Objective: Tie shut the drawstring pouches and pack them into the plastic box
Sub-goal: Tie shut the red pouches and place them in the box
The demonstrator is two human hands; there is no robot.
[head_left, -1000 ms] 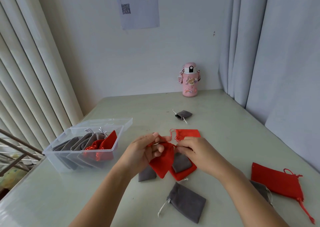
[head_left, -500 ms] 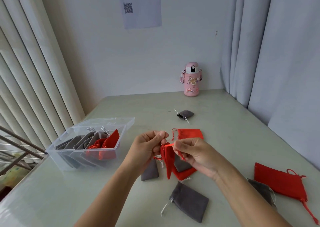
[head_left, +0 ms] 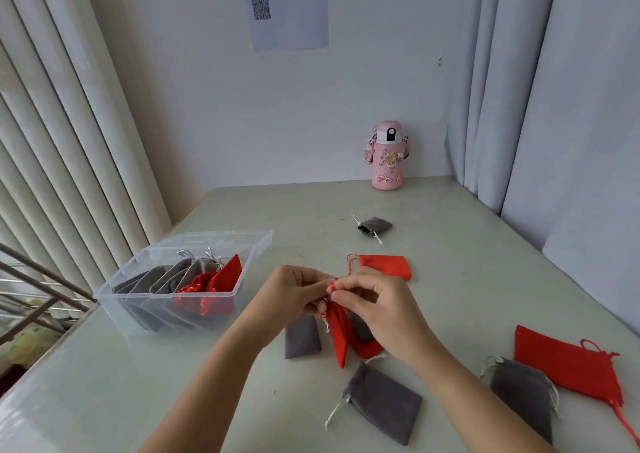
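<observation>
At the far left I see pale vertical blinds (head_left: 52,141). Beside them, on the left of the pale green table (head_left: 467,262), stands the clear plastic box (head_left: 110,309), its lid (head_left: 214,241) lying just behind it. Inside the box, gray pouches (head_left: 162,279) stand in a row on edge, with red pouches (head_left: 214,279) next to them at the right end.

In the middle of my view, both hands meet above the table. The left hand (head_left: 294,296) has its fingers curled round the gathered mouth of a red drawstring pouch (head_left: 337,335). The right hand (head_left: 377,310) pinches the pouch's red cord (head_left: 332,284) between thumb and forefinger. The pouch hangs down from the two hands, clear of the box and to its right.

Below the hands, a flat gray pouch (head_left: 301,340) and another red pouch (head_left: 367,348) lie on the table. A larger gray pouch (head_left: 384,404) with a white cord lies nearer to me. Just behind the hands lies a flat red pouch (head_left: 384,265), and farther back a small gray pouch (head_left: 374,225) with its mouth gathered. A pink drinking bottle (head_left: 388,156) with stickers stands by the wall, below a sheet of paper with a QR code (head_left: 287,5).

At the right, a gray pouch (head_left: 523,397) overlaps the edge of a large red pouch (head_left: 564,366). Gray curtains (head_left: 554,106) hang along that side.
</observation>
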